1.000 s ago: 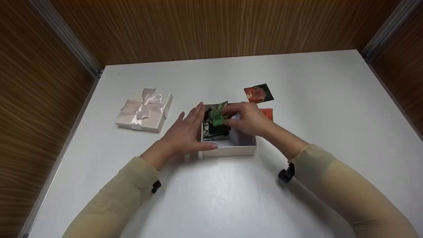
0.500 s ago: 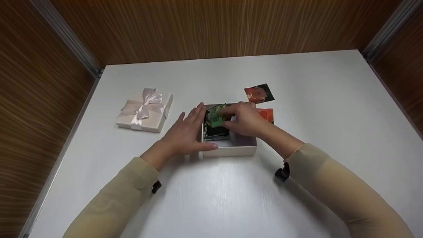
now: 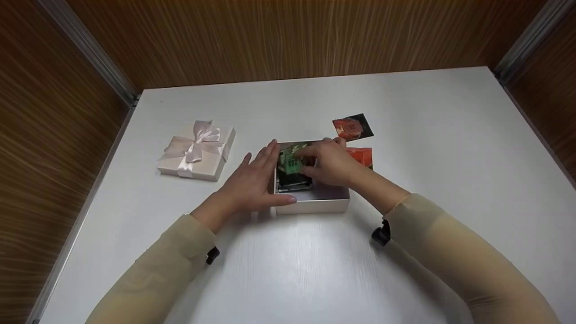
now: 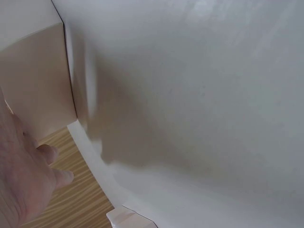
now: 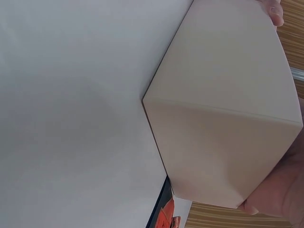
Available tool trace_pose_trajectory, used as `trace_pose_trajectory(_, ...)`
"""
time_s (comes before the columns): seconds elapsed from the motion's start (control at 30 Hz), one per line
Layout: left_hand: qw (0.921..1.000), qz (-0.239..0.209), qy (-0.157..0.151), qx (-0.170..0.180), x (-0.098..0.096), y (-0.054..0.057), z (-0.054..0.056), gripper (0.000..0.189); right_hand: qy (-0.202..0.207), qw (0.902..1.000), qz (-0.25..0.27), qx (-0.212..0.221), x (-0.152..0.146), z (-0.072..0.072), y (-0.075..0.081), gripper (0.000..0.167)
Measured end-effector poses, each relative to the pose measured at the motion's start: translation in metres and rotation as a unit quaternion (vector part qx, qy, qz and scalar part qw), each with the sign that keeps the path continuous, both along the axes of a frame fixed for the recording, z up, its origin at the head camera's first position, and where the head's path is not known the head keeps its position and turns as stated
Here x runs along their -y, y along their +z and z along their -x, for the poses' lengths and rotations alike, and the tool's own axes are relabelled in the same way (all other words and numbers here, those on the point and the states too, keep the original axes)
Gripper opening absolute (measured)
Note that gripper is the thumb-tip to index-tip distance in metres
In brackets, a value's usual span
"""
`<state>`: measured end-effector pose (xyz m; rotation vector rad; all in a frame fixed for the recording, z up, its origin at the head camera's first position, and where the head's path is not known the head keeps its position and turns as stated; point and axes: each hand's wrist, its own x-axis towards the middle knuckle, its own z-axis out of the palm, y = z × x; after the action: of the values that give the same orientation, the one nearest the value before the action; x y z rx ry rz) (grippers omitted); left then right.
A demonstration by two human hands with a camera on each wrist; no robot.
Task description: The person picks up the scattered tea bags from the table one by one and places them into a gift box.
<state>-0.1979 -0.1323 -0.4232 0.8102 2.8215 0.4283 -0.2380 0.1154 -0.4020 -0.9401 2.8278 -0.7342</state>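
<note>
An open white box (image 3: 312,206) stands mid-table in the head view, with several flat dark sachets inside at its left. Uppermost lies a green-and-black sachet (image 3: 292,164), pinched at its right edge between the thumb and index finger of my right hand (image 3: 335,163). My left hand (image 3: 249,185) lies against the box's left side, fingers straight and thumb stretched along the front wall. In the left wrist view my left hand (image 4: 26,175) is beside the box wall (image 4: 38,80). The right wrist view shows the box's outer corner (image 5: 218,76); my right hand (image 5: 280,190) reaches over the rim, fingertips hidden.
To the left sits a pale pink box lid (image 3: 198,155) tied with a satin bow. Behind the box on the right lies a red-and-black sachet (image 3: 353,128), and a second red sachet (image 3: 362,156) is partly covered by my right hand. Wood-grain panels (image 3: 288,40) enclose the table.
My right hand has moved slightly left and down with the green-and-black sachet, which went from tilted to nearly flat in the box. The left hand has stayed in place.
</note>
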Motion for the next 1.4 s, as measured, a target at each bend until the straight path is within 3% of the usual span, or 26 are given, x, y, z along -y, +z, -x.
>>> trace_pose_trajectory(0.53,1.0,-0.003,0.004,0.007,0.002,0.0,0.001,0.135,0.013,0.9995,-0.017,-0.022,0.001,0.0,-0.004,0.039)
trace_pose_trajectory(0.77,1.0,-0.004,0.004,0.006,0.001,-0.001,0.0,0.135,0.011,0.9999,0.007,-0.009,-0.004,-0.001,-0.003,0.044)
trace_pose_trajectory(0.93,1.0,-0.005,0.003,0.003,-0.001,-0.001,0.001,0.135,0.003,0.9979,0.064,-0.009,-0.015,0.0,0.001,0.044)
trace_pose_trajectory(1.13,1.0,-0.004,0.004,0.0,-0.003,-0.001,0.003,0.135,-0.058,0.9823,0.178,0.007,-0.044,0.007,0.008,0.044)
trace_pose_trajectory(1.3,1.0,-0.005,0.003,0.0,-0.004,-0.001,0.002,0.135,-0.123,0.9699,0.209,0.024,-0.075,0.012,0.011,0.046)
trace_pose_trajectory(1.4,1.0,-0.005,0.001,0.0,-0.003,-0.001,0.003,0.135,-0.142,0.9657,0.215,0.033,-0.093,0.017,0.007,0.044)
